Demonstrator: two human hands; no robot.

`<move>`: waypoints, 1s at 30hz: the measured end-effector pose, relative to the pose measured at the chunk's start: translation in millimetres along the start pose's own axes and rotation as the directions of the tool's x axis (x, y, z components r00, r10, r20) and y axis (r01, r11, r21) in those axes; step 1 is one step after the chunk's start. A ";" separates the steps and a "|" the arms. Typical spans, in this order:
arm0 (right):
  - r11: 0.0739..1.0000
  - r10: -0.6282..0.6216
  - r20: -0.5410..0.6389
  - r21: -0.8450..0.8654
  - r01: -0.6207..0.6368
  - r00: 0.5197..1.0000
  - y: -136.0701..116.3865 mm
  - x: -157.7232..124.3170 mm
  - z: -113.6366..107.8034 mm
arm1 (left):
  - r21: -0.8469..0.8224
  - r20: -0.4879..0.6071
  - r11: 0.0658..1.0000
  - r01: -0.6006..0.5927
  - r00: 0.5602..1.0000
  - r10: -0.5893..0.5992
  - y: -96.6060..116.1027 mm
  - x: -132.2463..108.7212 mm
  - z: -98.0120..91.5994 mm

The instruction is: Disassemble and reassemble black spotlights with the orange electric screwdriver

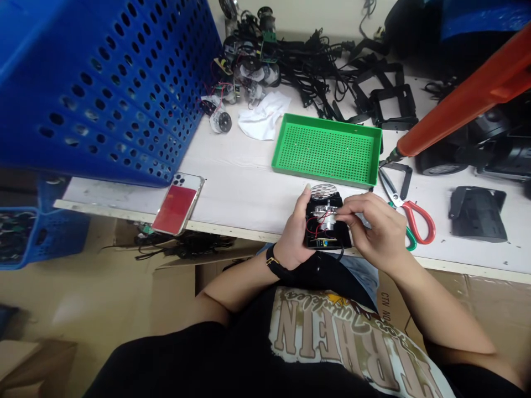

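While the left hand (292,229) clasps a black housing (327,239) at the front edge of the counter (232,190), the right hand (375,229) pinches the silver motor (326,216) mounted on it, with red wires (313,224) looping beside. A round silver disc (323,192) sits at the housing's far end, just short of a green perforated tray (327,149); red-handled scissors (417,222) lie to the right.

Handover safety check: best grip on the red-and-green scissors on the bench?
Take the red-and-green scissors by the red handle loop, coming from the near side, past the right hand. The loops lie toward the person, while the blades point away toward the green tray.
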State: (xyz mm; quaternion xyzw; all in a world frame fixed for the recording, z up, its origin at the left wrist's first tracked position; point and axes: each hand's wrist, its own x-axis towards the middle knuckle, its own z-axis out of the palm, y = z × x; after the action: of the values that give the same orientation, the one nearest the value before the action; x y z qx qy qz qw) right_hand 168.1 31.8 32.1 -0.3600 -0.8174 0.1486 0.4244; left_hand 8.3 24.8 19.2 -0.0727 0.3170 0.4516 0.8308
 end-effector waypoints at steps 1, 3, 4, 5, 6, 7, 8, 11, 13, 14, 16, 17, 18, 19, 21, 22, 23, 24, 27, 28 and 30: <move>1.000 0.014 -0.016 0.009 -0.013 1.000 -0.7 1.1 0.0 | 0.006 0.007 1.000 -0.007 1.000 0.007 0.4 -0.9 -0.1; 0.996 0.079 -0.024 0.044 -0.078 0.997 -1.6 2.1 -0.5 | 0.027 0.024 1.000 -0.013 1.000 0.013 1.1 -2.3 -1.4; 0.990 0.124 -0.014 0.070 -0.123 0.992 -1.7 2.0 -0.9 | 0.043 0.030 0.999 -0.015 0.999 0.014 1.4 -2.9 -2.2; 0.981 0.170 -0.001 0.095 -0.169 0.985 -1.6 1.6 -1.3 | 0.060 0.032 0.998 -0.016 0.999 0.014 1.7 -3.4 -3.0; 0.970 0.211 0.012 0.117 -0.211 0.977 -1.3 0.9 -1.8 | 0.077 0.032 0.997 -0.016 0.999 0.014 1.8 -3.8 -3.6; 0.960 0.244 0.023 0.134 -0.245 0.969 -1.0 0.2 -2.3 | 0.093 0.028 0.996 -0.017 1.000 0.014 1.9 -4.2 -4.0; 0.952 0.268 0.037 0.146 -0.271 0.963 -0.7 -0.4 -2.7 | 0.104 0.025 0.994 -0.019 1.000 0.017 2.0 -4.7 -4.0; 0.938 0.299 0.073 0.159 -0.307 0.952 -0.3 -1.2 -3.4 | 0.118 0.032 0.993 -0.031 0.999 0.027 1.9 -6.3 -3.0; 0.938 0.297 0.086 0.159 -0.308 0.951 -0.3 -1.1 -3.4 | 0.119 0.043 0.992 -0.027 0.999 0.022 1.6 -7.0 -2.5; 0.941 0.292 0.087 0.154 -0.303 0.952 -0.3 -1.1 -3.4 | 0.120 0.050 0.993 -0.023 0.999 0.017 1.3 -7.0 -2.5; 0.947 0.277 0.084 0.143 -0.287 0.957 0.0 -1.4 -3.2 | 0.123 0.064 0.992 -0.022 0.998 0.014 0.3 -6.8 -3.4; 0.951 0.265 0.082 0.143 -0.274 0.961 0.4 -1.7 -3.1 | 0.126 0.071 0.992 -0.024 0.997 0.016 -0.5 -6.7 -4.1; 0.955 0.246 0.078 0.149 -0.255 0.966 0.9 -2.2 -2.9 | 0.130 0.079 0.991 -0.036 0.997 0.026 -1.5 -6.9 -4.8; 0.961 0.217 0.074 0.161 -0.226 0.973 1.5 -2.9 -2.9 | 0.136 0.085 0.988 -0.066 0.995 0.054 -2.6 -7.5 -5.4; 0.974 0.122 0.042 0.187 -0.128 0.992 2.4 -5.0 -2.8 | 0.172 0.097 0.970 -0.169 0.983 0.154 -5.0 -10.0 -6.2; 0.979 0.065 0.016 0.192 -0.067 0.998 2.5 -6.4 -2.8 | 0.201 0.106 0.952 -0.232 0.971 0.214 -6.2 -11.7 -6.6; 0.982 0.012 -0.012 0.189 -0.010 1.000 2.4 -7.9 -2.9 | 0.231 0.120 0.930 -0.287 0.957 0.265 -7.3 -13.6 -6.9; 0.983 -0.030 -0.039 0.178 0.037 0.999 1.8 -9.5 -3.1 | 0.259 0.138 0.910 -0.323 0.945 0.296 -8.3 -15.5 -7.4; 0.989 -0.091 -0.095 0.105 0.101 0.991 -1.8 -14.3 -4.8 | 0.283 0.203 0.899 -0.335 0.937 0.286 -10.4 -19.7 -10.1; 0.990 -0.103 -0.095 0.082 0.111 0.990 -3.5 -16.0 -5.8 | 0.277 0.222 0.904 -0.326 0.937 0.270 -10.8 -20.5 -11.5; 0.989 -0.138 -0.081 0.045 0.142 0.987 -7.1 -19.6 -8.3 | 0.269 0.249 0.910 -0.315 0.936 0.250 -10.8 -21.6 -14.7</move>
State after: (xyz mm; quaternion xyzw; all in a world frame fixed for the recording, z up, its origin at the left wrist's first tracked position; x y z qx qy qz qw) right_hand 178.9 12.3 29.4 -0.2962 -0.8195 0.1249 0.4743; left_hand 1.7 -2.7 18.6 0.1510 0.3009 0.5183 0.7861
